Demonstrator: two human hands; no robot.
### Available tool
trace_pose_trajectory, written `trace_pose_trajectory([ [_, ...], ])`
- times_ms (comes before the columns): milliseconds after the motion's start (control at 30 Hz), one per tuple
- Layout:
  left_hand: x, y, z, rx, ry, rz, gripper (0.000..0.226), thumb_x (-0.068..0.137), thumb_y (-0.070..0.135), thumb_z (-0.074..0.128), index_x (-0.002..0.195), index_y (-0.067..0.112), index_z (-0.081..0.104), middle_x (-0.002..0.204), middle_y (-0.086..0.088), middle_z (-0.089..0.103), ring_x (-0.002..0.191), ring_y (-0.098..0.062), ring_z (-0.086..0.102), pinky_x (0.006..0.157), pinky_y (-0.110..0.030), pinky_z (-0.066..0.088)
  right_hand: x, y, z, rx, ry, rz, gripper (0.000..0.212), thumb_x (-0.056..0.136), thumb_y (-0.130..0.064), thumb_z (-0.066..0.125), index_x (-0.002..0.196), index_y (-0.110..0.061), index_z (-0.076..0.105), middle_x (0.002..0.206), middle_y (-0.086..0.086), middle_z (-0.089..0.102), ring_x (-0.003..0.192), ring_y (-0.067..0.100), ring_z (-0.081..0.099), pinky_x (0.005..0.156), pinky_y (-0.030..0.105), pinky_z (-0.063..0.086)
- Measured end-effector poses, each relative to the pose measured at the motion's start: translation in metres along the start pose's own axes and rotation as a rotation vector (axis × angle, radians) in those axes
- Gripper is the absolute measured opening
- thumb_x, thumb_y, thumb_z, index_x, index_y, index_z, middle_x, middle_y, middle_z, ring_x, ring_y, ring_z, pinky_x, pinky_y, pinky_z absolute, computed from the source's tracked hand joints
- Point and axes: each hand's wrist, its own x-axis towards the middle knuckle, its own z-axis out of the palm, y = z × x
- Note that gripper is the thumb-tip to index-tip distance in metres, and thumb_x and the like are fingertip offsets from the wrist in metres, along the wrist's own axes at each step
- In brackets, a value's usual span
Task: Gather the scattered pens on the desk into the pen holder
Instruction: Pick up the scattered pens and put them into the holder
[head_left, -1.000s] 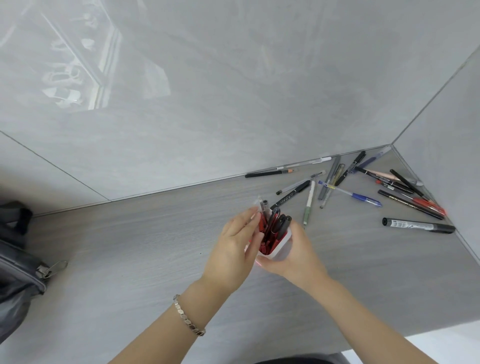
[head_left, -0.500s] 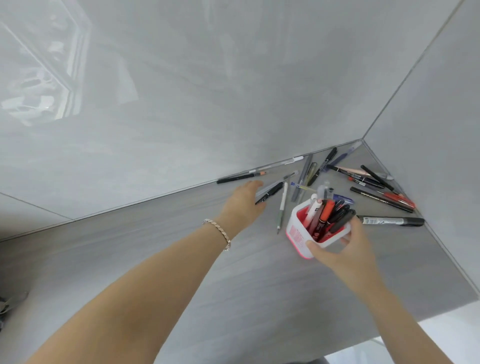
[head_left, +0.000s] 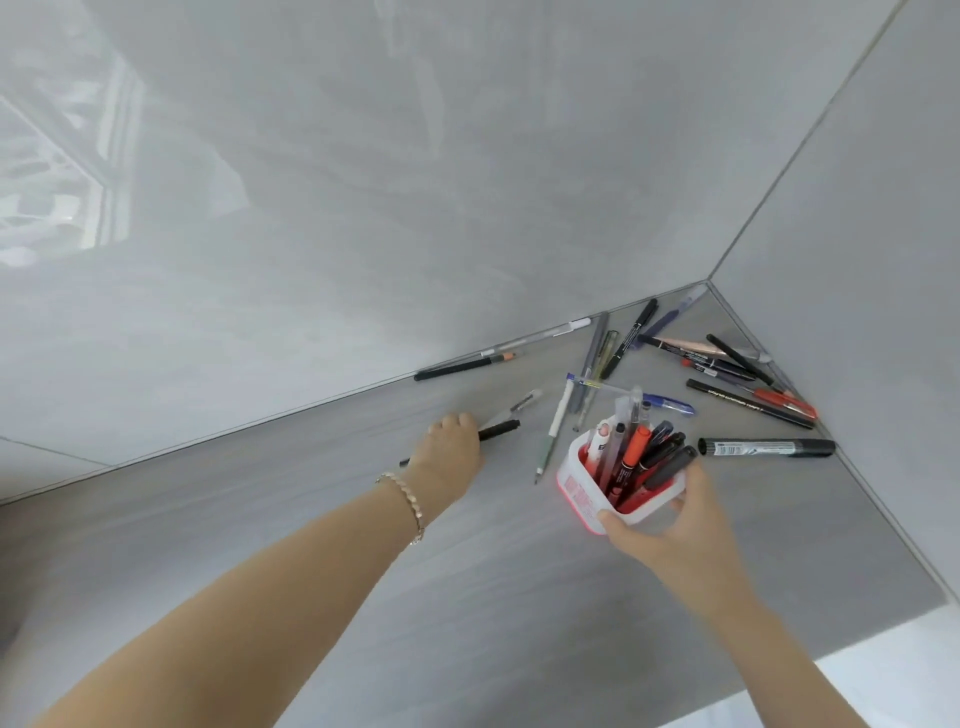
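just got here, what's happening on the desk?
A person is collecting loose pens. The right hand holds a white-and-red pen holder, already partly filled. The left hand is closed on a black pen lying on the desk. Many pens are scattered in the corner.

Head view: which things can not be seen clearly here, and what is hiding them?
- Black pen under the left hand: its middle is covered by the hand, so the grip itself is hidden.
- Pen holder: the right hand covers its near side; the pink print is too blurred to read.
- Pens inside the holder: their lower ends are hidden by its wall.
- Black marker: label text too small.
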Motion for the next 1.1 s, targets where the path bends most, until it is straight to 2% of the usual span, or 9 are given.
trace_pose_trajectory([
  [67,-0.026,-0.016,-0.002,-0.428,0.016,-0.033,0.005,0.092,0.009,0.040,0.096,0.010,0.038,0.098,-0.019,0.054,0.088,-0.037,0.054,0.080,-0.045,0.043,-0.006,-0.003,0.000,-0.034,-0.019,-0.005,0.068,0.040,-0.042,0.079,0.101,-0.033,0.049,0.100,-0.008,0.064,0.097,0.012,0.060,0.081,0.028,0.045],
  [167,-0.072,-0.033,-0.013,-0.992,0.160,-0.046,0.031,0.090,0.000,0.032,0.097,0.030,0.040,0.066,-0.003,0.046,0.058,-0.019,0.047,0.069,-0.038,0.049,-0.018,-0.011,0.005,-0.095,-0.076,-0.035,0.068,0.044,-0.033,0.082,0.102,-0.028,0.049,0.101,-0.008,0.063,0.098,0.013,0.059,0.083,0.031,0.046],
  [300,-0.131,-0.044,-0.041,-1.421,0.433,-0.057,0.029,0.096,0.010,0.035,0.099,0.035,0.049,0.063,0.005,0.043,0.058,-0.011,0.044,0.071,-0.029,0.040,-0.035,-0.023,0.035,-0.055,-0.238,-0.052,0.062,0.047,-0.028,0.082,0.099,-0.036,0.049,0.104,-0.011,0.062,0.100,0.004,0.057,0.080,0.023,0.044],
  [467,-0.166,-0.032,-0.064,-1.676,0.695,0.243,0.023,0.091,0.018,0.037,0.091,0.036,0.051,0.063,0.009,0.053,0.063,-0.012,0.057,0.080,-0.032,0.054,-0.044,-0.026,0.079,-0.077,-0.374,-0.051,0.064,0.052,-0.031,0.082,0.103,-0.041,0.045,0.107,-0.017,0.060,0.103,-0.003,0.054,0.088,0.027,0.045],
  [633,-0.161,0.001,-0.037,-1.655,0.623,0.228,0.021,0.087,0.001,0.045,0.082,0.019,0.054,0.072,0.009,0.068,0.081,-0.011,0.066,0.078,-0.023,0.052,-0.046,-0.025,0.088,-0.057,-0.388,-0.106,0.070,0.056,-0.023,0.083,0.112,-0.037,0.043,0.111,-0.020,0.057,0.102,-0.016,0.051,0.081,0.005,0.042],
  [733,-0.159,0.012,-0.010,-1.448,0.547,0.177,0.053,0.083,-0.014,0.047,0.086,0.038,0.058,0.085,0.015,0.070,0.093,-0.002,0.063,0.083,-0.016,0.047,-0.047,-0.026,0.088,-0.049,-0.383,-0.137,0.068,0.058,-0.020,0.082,0.114,-0.029,0.044,0.109,-0.016,0.059,0.099,-0.016,0.053,0.076,-0.002,0.041],
  [833,-0.156,0.007,-0.002,-1.247,0.637,0.289,0.081,0.079,-0.013,0.052,0.110,0.061,0.038,0.095,0.013,0.065,0.099,-0.006,0.061,0.083,-0.020,0.049,-0.049,-0.027,0.088,-0.040,-0.365,-0.160,0.063,0.059,-0.019,0.081,0.110,-0.030,0.046,0.104,-0.018,0.060,0.095,-0.016,0.054,0.073,0.001,0.042],
  [1000,-0.140,-0.025,0.011,-0.432,0.957,0.486,0.034,0.090,0.008,0.049,0.123,0.019,0.046,0.118,0.005,0.058,0.122,-0.016,0.047,0.099,-0.031,0.041,-0.050,-0.027,0.089,-0.076,-0.336,-0.151,0.064,0.058,-0.023,0.082,0.100,-0.044,0.039,0.104,-0.022,0.055,0.098,-0.021,0.047,0.076,0.001,0.041],
  [1100,-0.137,-0.031,0.022,-0.503,0.876,0.405,0.041,0.088,0.009,0.051,0.128,0.016,0.043,0.135,0.002,0.049,0.131,-0.008,0.038,0.105,-0.035,0.038,-0.050,-0.024,0.090,-0.078,-0.347,-0.141,0.068,0.056,-0.029,0.081,0.110,-0.037,0.041,0.110,-0.019,0.054,0.104,-0.014,0.048,0.079,0.013,0.043],
])
